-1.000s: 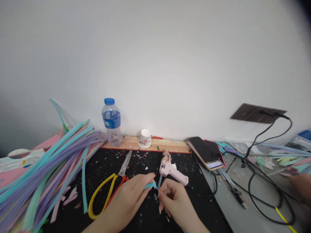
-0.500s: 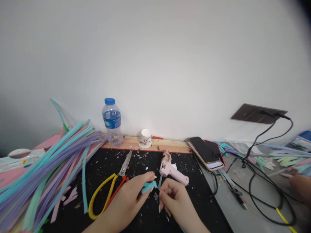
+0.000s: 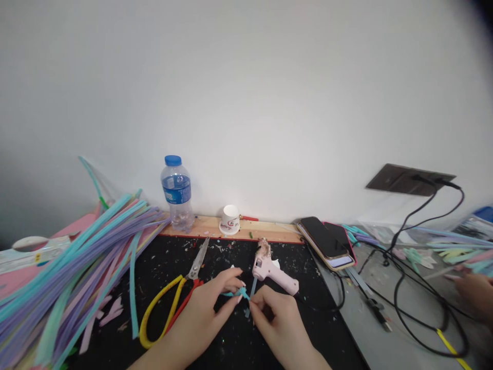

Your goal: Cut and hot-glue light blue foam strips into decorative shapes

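Observation:
Between my hands is a small folded piece of turquoise strip (image 3: 241, 292), its kind of material not clear at this size. My left hand (image 3: 210, 308) pinches it between thumb and fingers. The fingertips of my right hand (image 3: 275, 313) are closed on its right end. Just beyond the right hand lies a pale pink glue gun (image 3: 275, 275), nozzle toward the wall, with a glue stick at its back. Scissors (image 3: 164, 308) with yellow and red handles rest left of my left hand, partly hidden by the forearm.
A heap of pastel strips (image 3: 77, 277) covers the left side. A water bottle (image 3: 177, 195) and a paper cup (image 3: 230, 221) stand by the wall. Phones (image 3: 327, 241) and black cables (image 3: 400, 298) lie right. Another person's hand (image 3: 475, 295) is at the far right.
My left fingers have shifted slightly over the turquoise piece, which now looks flatter. The right hand has turned a little, its fingertips drawn together at the piece's end.

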`<state>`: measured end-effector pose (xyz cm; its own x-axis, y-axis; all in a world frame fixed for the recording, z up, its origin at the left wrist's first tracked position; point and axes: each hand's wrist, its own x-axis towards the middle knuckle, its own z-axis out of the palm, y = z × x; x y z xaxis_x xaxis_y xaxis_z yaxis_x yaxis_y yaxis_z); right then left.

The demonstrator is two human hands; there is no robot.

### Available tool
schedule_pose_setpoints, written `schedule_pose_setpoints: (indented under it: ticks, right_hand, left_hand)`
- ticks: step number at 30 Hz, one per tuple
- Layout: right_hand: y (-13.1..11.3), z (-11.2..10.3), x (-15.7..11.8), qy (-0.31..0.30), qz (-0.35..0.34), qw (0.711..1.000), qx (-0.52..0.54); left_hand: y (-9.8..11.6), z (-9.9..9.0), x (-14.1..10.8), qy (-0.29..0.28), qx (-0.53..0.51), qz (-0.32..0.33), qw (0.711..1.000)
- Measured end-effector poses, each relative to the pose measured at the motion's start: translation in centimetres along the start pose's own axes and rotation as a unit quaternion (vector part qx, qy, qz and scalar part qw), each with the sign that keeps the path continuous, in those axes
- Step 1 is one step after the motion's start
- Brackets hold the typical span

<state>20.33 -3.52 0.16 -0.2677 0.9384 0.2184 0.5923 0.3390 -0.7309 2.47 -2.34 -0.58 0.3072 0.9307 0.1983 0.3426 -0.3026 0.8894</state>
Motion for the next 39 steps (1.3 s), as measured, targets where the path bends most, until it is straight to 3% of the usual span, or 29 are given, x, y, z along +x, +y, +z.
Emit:
schedule_pose_setpoints:
  ticks: [8, 19, 23, 30, 39]
  right_hand:
    - [0.2, -0.3, 0.0, 0.000, -0.028, 1.000, -0.014]
    - [0.5, -0.3, 0.4, -0.038, 0.099, 0.982, 0.154]
    - [0.4, -0.3, 0.2, -0.023, 0.076, 0.990, 0.115]
    - [-0.2, 0.1, -0.3, 0.018, -0.034, 0.999, 0.033]
    - [-0.5, 0.1, -0.3, 0.011, -0.017, 0.998, 0.058]
  left_hand:
    - [0.1, 0.1, 0.9, -0.022, -0.225, -0.093, 0.970]
    - [-0.4, -0.2, 1.1, -0.056, -0.354, -0.136, 0.924]
    - [-0.4, 0.0, 1.1, -0.047, -0.373, -0.133, 0.917]
    - [0.1, 0.6, 1.1, 0.001, -0.378, -0.137, 0.916]
    - [0.9, 0.4, 1.2, 0.002, -0.389, -0.187, 0.902]
